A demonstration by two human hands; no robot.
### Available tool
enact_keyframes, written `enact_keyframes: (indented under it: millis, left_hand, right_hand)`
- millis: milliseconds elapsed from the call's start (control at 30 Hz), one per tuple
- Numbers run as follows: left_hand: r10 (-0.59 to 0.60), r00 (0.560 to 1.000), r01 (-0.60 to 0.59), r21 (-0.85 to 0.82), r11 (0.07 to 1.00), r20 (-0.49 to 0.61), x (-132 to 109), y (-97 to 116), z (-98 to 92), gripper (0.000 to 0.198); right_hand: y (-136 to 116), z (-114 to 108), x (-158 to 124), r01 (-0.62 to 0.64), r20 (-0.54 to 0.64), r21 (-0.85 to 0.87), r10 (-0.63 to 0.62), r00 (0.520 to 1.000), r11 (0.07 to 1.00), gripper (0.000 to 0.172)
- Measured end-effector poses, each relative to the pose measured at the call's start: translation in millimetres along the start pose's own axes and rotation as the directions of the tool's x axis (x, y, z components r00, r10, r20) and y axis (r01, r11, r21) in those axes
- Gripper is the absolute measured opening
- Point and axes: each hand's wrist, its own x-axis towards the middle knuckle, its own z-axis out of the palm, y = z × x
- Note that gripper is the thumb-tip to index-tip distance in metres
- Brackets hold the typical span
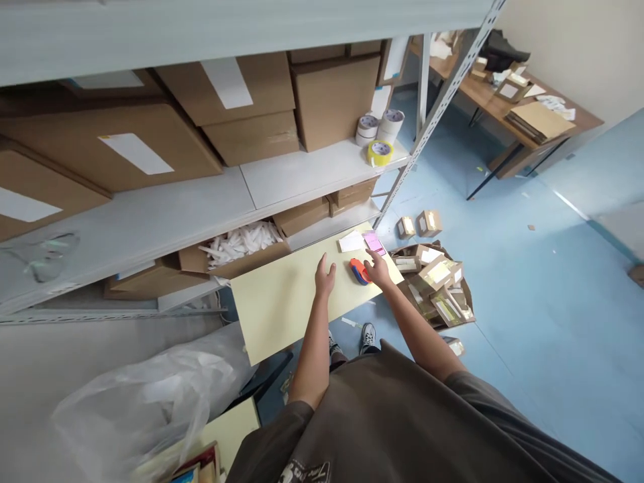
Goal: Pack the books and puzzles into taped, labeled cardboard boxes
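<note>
My left hand (325,277) is open, thumb apart from the fingers, over the middle of a pale yellow table (274,302). It holds nothing. My right hand (378,271) is also open, beside a small orange and blue object (358,270) whose kind I cannot make out. The thumb is close to that object; whether they touch, I cannot tell. Beyond it, at the table's far edge, lie a white paper (351,241) and a pink pad or packet (374,243).
Shelving ahead holds cardboard boxes (336,100), tape rolls (380,153) and a carton of white pieces (244,245). On the floor to the right, an open carton overflows with small boxes (437,275). A clear plastic bag (166,386) lies left. A wooden desk (578,121) stands back right.
</note>
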Motion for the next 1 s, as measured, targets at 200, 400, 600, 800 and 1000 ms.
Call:
enact_keyframes:
  millis: [200, 400, 600, 800, 1000]
  left_hand:
    - [-0.057, 0.997, 0.053, 0.081, 0.995, 0.044, -11, -25, 49.0, 0.044]
    - [-0.136, 0.991, 0.135, 0.149, 0.98, -0.004, -33, -54, 71.0, 0.039]
    - [-0.224, 0.975, 0.221, 0.186, 0.957, -0.008, -59, -51, 69.0, 0.034]
    - [-0.145, 0.985, 0.155, 0.122, 0.98, -0.09, -50, -8, 36.0, 0.034]
    - [-0.029, 0.99, 0.022, -0.053, 0.998, -0.135, -11, 75, -12.6, 0.041]
  right_hand:
    - [70, 12, -6, -0.097, 0.093, -0.123, 0.109, 0.99, 0.988, 0.043]
    - [107, 62, -19, -0.106, 0.303, -0.308, 0.203, 0.931, 0.946, 0.037]
    - [105, 74, -19, -0.119, 0.391, -0.527, 0.365, 0.845, 0.842, 0.035]
    - [77, 25, -11, 0.088, 0.388, -0.251, 0.017, 0.921, 0.964, 0.039]
    - [-16, -47, 9, 0.379, 0.357, -0.114, -0.318, 0.878, 0.919, 0.041]
